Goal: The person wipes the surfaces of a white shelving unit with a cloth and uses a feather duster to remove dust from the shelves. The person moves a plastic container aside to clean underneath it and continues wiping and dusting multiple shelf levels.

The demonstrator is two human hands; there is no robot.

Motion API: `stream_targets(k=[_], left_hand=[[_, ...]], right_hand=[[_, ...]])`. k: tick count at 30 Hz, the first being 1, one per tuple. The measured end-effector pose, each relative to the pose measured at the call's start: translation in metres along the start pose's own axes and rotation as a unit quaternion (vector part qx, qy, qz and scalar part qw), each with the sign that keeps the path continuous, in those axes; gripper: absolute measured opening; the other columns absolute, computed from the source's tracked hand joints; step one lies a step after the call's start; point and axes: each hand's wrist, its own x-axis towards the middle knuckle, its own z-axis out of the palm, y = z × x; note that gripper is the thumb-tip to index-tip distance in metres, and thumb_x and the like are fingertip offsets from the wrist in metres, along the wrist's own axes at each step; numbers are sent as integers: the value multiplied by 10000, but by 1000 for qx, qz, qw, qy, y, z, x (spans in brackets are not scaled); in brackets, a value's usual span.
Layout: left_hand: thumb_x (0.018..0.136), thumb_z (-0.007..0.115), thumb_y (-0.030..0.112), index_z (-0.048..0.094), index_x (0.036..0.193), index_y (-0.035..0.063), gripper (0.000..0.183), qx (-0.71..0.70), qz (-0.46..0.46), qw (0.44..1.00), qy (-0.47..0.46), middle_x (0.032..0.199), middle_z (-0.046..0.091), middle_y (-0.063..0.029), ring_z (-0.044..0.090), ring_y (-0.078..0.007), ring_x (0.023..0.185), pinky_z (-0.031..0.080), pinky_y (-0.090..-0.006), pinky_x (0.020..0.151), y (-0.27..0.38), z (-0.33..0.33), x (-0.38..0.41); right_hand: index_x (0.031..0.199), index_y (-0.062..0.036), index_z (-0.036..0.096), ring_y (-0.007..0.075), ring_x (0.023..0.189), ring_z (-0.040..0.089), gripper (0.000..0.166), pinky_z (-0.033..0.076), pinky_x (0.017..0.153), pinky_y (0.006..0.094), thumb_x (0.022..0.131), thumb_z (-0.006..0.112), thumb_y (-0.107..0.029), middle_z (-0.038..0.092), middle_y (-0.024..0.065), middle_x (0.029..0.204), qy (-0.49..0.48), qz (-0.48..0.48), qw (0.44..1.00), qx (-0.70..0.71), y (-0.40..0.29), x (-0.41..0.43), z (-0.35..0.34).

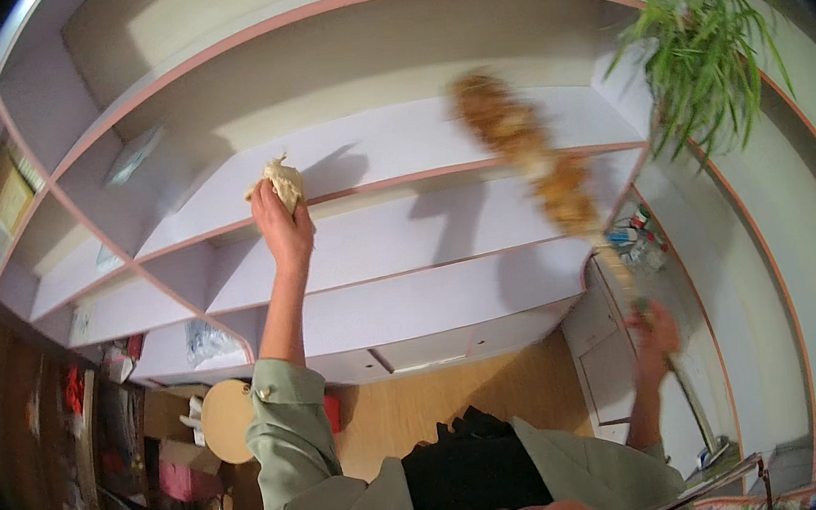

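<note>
My left hand [283,224] grips a crumpled cream cloth [283,181] at the front part of a white shelf [396,147] with pink edging. On the right, my right hand [655,332] is closed round the handle of a feather duster [521,155]. Its brown and tan feathers are blurred and reach up and to the left, in front of the shelves. Whether the feathers touch a board cannot be told.
A green spider plant [705,47] hangs at the upper right. Small bottles [636,240] stand in the corner below it. A round stool [229,422], cardboard boxes [188,455] and a red object [332,413] are at the lower left. A plastic bag [210,342] lies on a low shelf.
</note>
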Motion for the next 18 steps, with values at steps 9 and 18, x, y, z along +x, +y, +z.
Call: stream_targets(k=[9, 18], left_hand=[[766, 701, 89, 592, 1265, -5, 520, 112, 3, 986, -121, 1183, 642, -221, 602, -446, 1075, 480, -519, 942, -16, 44, 12], [786, 693, 101, 586, 1262, -20, 503, 134, 23, 981, -141, 1163, 641, -220, 610, -440, 1062, 485, -512, 913, -5, 41, 12]], right_hand=[[1238, 78, 627, 278, 895, 740, 418, 580, 855, 421, 1061, 508, -281, 735, 217, 1005, -43, 58, 988, 139, 5, 18, 27], [1322, 114, 551, 239, 903, 709, 538, 584, 846, 384, 1065, 506, -357, 711, 247, 1079, 203, 39, 965, 159, 42, 9, -78]])
